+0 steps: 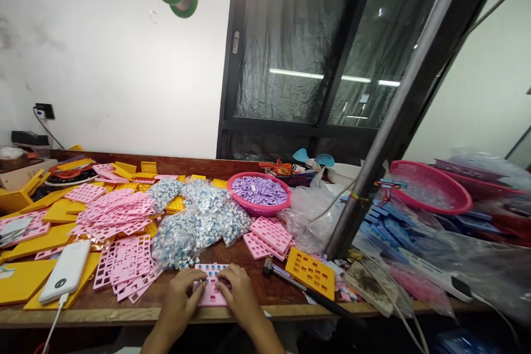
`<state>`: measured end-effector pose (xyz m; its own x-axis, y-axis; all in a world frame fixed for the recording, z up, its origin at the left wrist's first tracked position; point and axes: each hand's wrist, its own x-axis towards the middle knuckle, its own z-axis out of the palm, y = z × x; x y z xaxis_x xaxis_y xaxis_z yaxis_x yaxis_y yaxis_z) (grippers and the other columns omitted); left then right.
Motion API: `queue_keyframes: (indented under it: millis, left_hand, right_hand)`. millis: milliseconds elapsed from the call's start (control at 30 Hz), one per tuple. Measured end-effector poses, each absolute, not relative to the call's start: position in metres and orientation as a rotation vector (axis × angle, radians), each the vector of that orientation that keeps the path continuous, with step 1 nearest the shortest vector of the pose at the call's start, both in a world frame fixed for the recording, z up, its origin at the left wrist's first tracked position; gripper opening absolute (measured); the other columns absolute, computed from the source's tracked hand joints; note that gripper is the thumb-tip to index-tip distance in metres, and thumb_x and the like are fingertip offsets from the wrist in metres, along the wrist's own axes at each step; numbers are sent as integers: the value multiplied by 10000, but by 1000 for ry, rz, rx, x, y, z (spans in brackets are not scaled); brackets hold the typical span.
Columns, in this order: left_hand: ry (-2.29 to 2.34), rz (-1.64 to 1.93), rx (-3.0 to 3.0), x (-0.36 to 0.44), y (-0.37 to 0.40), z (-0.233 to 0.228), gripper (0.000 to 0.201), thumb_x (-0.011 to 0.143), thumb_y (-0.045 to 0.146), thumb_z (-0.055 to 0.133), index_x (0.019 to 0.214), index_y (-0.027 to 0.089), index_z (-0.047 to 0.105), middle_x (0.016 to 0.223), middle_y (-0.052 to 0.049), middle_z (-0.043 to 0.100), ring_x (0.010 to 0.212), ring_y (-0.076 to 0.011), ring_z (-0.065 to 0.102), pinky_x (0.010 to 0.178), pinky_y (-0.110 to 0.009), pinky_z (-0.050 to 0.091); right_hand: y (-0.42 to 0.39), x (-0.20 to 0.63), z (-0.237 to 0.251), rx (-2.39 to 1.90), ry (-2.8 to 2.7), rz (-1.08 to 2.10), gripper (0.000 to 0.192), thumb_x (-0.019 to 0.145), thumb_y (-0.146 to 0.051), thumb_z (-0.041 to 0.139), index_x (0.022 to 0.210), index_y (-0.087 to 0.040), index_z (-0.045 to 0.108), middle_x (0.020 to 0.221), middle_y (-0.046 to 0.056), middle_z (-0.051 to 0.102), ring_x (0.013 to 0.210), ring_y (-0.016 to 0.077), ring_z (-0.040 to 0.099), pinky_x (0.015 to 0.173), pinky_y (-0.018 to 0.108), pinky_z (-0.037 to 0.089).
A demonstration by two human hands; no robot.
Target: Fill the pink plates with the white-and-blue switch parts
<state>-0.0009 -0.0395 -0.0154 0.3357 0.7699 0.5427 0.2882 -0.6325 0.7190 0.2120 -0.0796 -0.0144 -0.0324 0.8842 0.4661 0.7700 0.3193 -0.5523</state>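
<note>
A pink plastic panel with square holes (pixel 212 300) lies on the table at the front edge, between my hands. Small blue pieces sit in its upper holes; the lower holes I can see are bare. My left hand (pixel 182 290) is closed at the panel's left side, thumb and fingertips over the surface. On the right side, my right hand (pixel 238 290) is curled the same way, its thumb on the panel. Any small piece between the fingertips is too small to make out. Behind the panel lie clear bags of small blue and white pieces (pixel 176 238).
Pink panels (pixel 124 265) and yellow panels (pixel 29 279) are heaped at left, with a white power bank (pixel 66 271). A pink basket (pixel 259 209) holds purple pieces. To the right are a hammer (pixel 307 290), a yellow holed panel (pixel 311 272) and a slanting metal post (pixel 373 149).
</note>
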Motion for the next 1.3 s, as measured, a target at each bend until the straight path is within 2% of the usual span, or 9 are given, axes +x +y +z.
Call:
queue_keyframes:
  millis: [133,300,500,800,1000,1167,1300]
  left_hand:
    - [902,1215,2197,27,-38,-15,227,958,378,610,984,256,799,1006,-102,779,987,-262,720,905,-414,592]
    - [938,1128,2280,30,-32,-20,247,967,346,577,955,235,798,969,-112,747,937,-253,713,841,-381,586]
    - [996,975,2394,28,-30,-17,243,958,279,558,990,235,795,966,-104,761,946,-254,700,874,-381,544]
    - [1135,788,2561,37,-29,1,244,911,135,571,882,236,792,869,-45,764,852,-217,684,800,-326,473]
    - [1258,847,2624,35,-44,-12,252,993,218,529,986,251,779,975,-63,762,990,-268,636,907,-417,445]
    - [1273,913,2646,39,-62,-24,325,1004,186,463,1171,248,735,1161,-92,726,1139,-297,591,1008,-493,423]
    - [1220,970,2616,28,-68,-28,319,1006,285,506,1272,269,682,1277,-92,685,1192,-284,589,1044,-479,456]
  right_hand:
    - [-81,210,-13,-1446,-1760,248,99,839,-118,729,875,-209,716,892,41,706,908,234,647,807,317,461]
    - [-85,212,-9,-1380,-1744,306,117,812,-104,720,867,-207,723,892,39,723,908,231,655,828,317,471]
    - [-84,213,-10,-1380,-1730,327,170,839,-94,675,932,-211,756,930,50,727,937,239,658,841,327,478]
    - [-84,214,-9,-1339,-1736,397,171,850,-79,645,890,-205,753,913,41,723,924,230,644,834,322,451]
    - [-81,213,-17,-1377,-1767,340,184,885,-91,642,942,-221,760,963,46,722,966,238,627,884,343,439]
    - [-83,212,-17,-1413,-1840,248,210,947,-119,597,980,-237,767,979,46,709,972,229,607,891,347,424]
    - [-87,208,-11,-1498,-1946,116,208,973,-143,587,1013,-251,759,988,42,695,991,234,581,864,354,400]
